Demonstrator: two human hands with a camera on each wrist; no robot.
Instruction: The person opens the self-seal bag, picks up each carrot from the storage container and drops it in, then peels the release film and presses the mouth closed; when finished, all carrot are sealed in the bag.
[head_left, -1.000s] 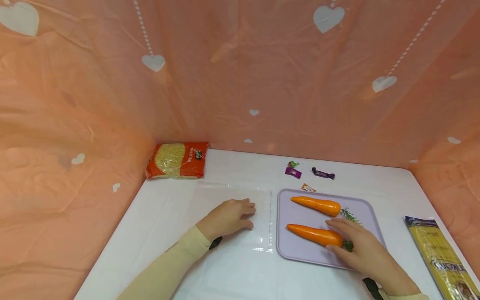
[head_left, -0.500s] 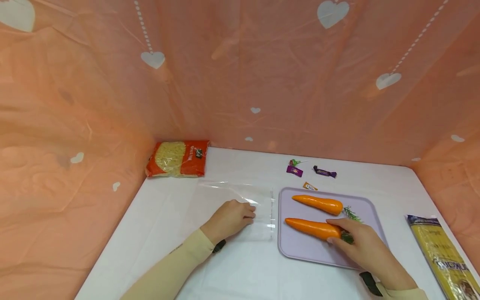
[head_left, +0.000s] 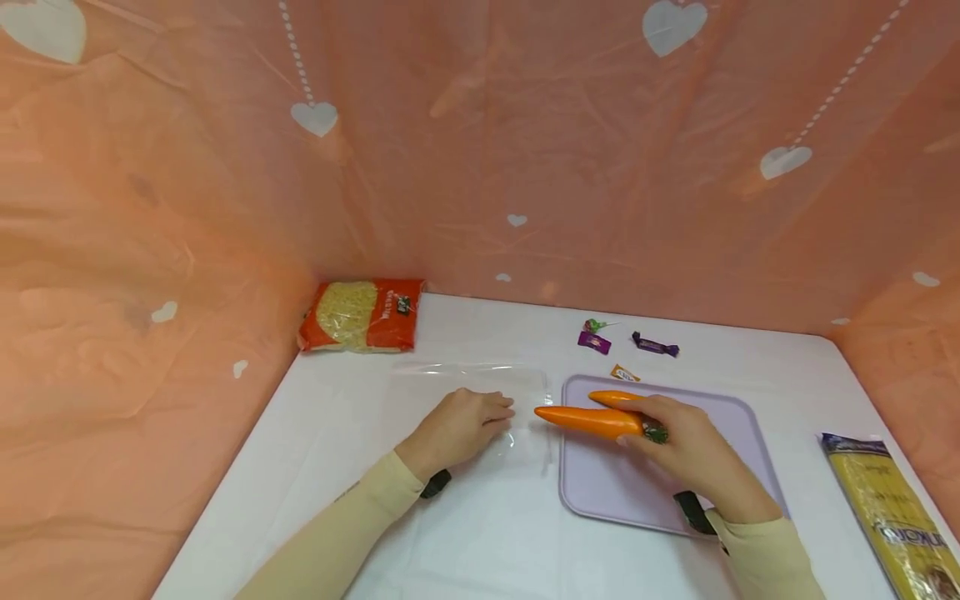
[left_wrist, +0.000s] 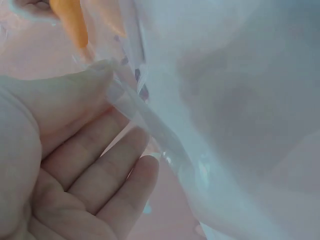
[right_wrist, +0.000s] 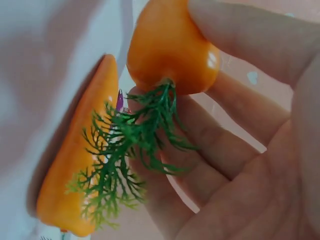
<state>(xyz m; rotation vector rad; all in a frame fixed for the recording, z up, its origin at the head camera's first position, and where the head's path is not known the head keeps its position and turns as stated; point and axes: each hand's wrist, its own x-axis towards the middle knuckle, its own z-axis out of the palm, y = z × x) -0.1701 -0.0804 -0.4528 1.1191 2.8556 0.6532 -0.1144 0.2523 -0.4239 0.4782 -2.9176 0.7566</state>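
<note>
At far left we note a red packet (head_left: 362, 317). Nearer, the left hand (head_left: 456, 427) lies over the clear bag (head_left: 525, 437); in the left wrist view we find its thumb and forefinger pinching the film edge, the other fingers loosely bent. Whether the mouth is parted, we cannot tell.

Next to the right is the held carrot (head_left: 588, 419), raised off the tray (head_left: 600, 492), its tip just over the bag's right edge. We judge the step in hand to be bringing this carrot to the bag. In our opinion the next move calls for the left hand to spread the mouth and the right to feed the tip in leftward.

The held carrot points left and slightly far, its long axis running roughly left to right, leafy end at the right. The second carrot (head_left: 611, 397) lies beyond it on the tray, partly covered.

The right hand (head_left: 692, 442) grasps the held carrot between thumb and fingers near its thick end. At far right we record a yellow packet (head_left: 885, 508).
</note>
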